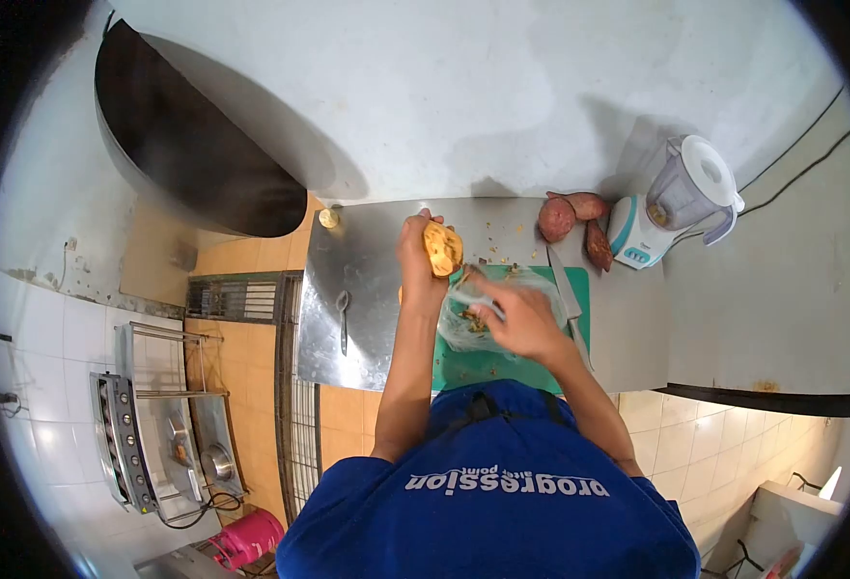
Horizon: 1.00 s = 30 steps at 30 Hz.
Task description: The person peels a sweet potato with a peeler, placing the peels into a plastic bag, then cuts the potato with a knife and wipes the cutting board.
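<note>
My left hand (420, 256) is wrapped round a piece of orange-fleshed food (442, 249) and holds it above the steel table, near the top left corner of the green cutting board (576, 299). Just right of it, my right hand (516, 314) is over a clear plastic bag (456, 323) with peel scraps inside. Its fingers are curled towards the orange piece; whether they hold something is too blurred to tell. A knife (564, 283) lies on the board's right side, close to a second long utensil.
Reddish tubers (557, 220) lie at the table's back right, beside a white and teal blender (637, 232). A spoon (343, 323) and a small yellowish item (328, 218) are on the left. Small scraps dot the steel table (376, 289) behind the board.
</note>
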Motion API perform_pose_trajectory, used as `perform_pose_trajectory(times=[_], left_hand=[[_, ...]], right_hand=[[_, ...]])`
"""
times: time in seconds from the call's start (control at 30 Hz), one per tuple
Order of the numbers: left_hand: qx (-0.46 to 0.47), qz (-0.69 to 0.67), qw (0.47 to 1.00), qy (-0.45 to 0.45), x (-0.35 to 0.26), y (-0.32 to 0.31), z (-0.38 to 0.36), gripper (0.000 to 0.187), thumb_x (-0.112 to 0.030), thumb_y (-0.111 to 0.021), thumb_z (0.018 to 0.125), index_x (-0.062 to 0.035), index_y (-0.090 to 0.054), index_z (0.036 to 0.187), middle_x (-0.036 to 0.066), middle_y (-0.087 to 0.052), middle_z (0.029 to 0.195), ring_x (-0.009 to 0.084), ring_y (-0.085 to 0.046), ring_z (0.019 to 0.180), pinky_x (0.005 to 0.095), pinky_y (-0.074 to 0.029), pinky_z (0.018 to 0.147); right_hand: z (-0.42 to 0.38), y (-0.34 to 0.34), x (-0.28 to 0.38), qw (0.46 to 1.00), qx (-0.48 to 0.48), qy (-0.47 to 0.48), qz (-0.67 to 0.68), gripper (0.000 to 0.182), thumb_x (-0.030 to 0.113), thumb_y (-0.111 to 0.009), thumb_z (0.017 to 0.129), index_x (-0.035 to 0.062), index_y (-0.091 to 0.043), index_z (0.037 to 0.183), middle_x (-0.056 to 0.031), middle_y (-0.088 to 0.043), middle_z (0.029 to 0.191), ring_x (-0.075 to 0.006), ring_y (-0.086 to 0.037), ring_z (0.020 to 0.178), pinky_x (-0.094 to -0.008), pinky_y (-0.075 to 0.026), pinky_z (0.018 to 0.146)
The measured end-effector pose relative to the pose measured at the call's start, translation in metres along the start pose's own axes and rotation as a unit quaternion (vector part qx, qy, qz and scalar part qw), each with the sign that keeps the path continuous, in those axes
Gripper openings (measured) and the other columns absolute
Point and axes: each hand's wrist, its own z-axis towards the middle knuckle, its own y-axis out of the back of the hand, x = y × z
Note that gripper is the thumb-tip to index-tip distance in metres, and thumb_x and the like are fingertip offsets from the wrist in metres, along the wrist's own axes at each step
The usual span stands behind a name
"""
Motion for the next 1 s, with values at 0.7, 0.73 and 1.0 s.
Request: perform_pose_trajectory(times=[0.7, 0.73, 1.0], left_hand=[[0.087, 0.102, 0.99, -0.054, 0.016, 0.003, 0.0, 0.017, -0.017, -0.063, 0.097, -0.0073, -0.059, 0.084, 0.007, -0.064, 0.089, 0.0152, -0.063, 0.072, 0.0306, -0.054, 0.059], [0.071, 0.09, 0.992, -0.051, 0.018, 0.005, 0.002, 0.015, -0.018, -0.063, 0.097, -0.0081, -0.059, 0.086, 0.006, -0.063, 0.089, 0.0165, -0.064, 0.074, 0.0312, -0.055, 0.059], [0.005, -0.048, 0.999, -0.024, -0.021, 0.002, 0.02, 0.022, -0.027, -0.064, 0.096, -0.0073, -0.058, 0.102, 0.005, -0.062, 0.096, 0.0205, -0.064, 0.084, 0.036, -0.054, 0.066]], right_hand=[[0.016, 0.014, 0.011, 0.993, -0.068, 0.006, 0.097, 0.05, 0.025, -0.064, 0.096, 0.0153, -0.054, 0.145, -0.0249, -0.069, 0.094, -0.0368, -0.06, 0.066, -0.04, -0.049, 0.067], [0.013, 0.012, 0.011, 0.993, -0.068, -0.011, 0.098, 0.05, 0.025, -0.064, 0.096, 0.0161, -0.054, 0.145, -0.025, -0.069, 0.097, -0.0372, -0.062, 0.069, -0.0408, -0.05, 0.07], [-0.03, -0.051, -0.045, 1.0, 0.018, -0.001, -0.017, 0.053, 0.03, -0.064, 0.095, 0.0196, -0.054, 0.146, -0.0236, -0.069, 0.094, -0.0398, -0.069, 0.085, -0.0494, -0.051, 0.078]])
